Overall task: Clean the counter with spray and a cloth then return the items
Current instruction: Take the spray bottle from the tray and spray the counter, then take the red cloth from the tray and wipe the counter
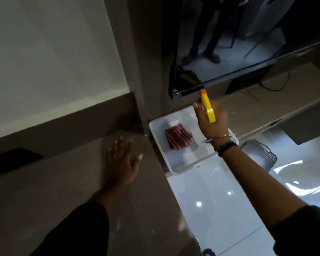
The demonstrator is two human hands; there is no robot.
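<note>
My right hand (211,121) is shut on a spray bottle, of which only the yellow trigger head with an orange nozzle (208,108) shows; the nozzle points away toward the wall. It hovers over the far end of a white tray (156,143). A folded red-and-white striped cloth (178,138) lies in that tray, just left of my wrist. My left hand (123,159) rests flat, fingers spread, on the brown counter (63,182), holding nothing.
A dark flat phone-like object (13,159) lies on the ledge at left. A glossy black TV screen (229,43) hangs above the tray. A grey perforated basket (260,154) stands on the shiny white floor (220,200) at right.
</note>
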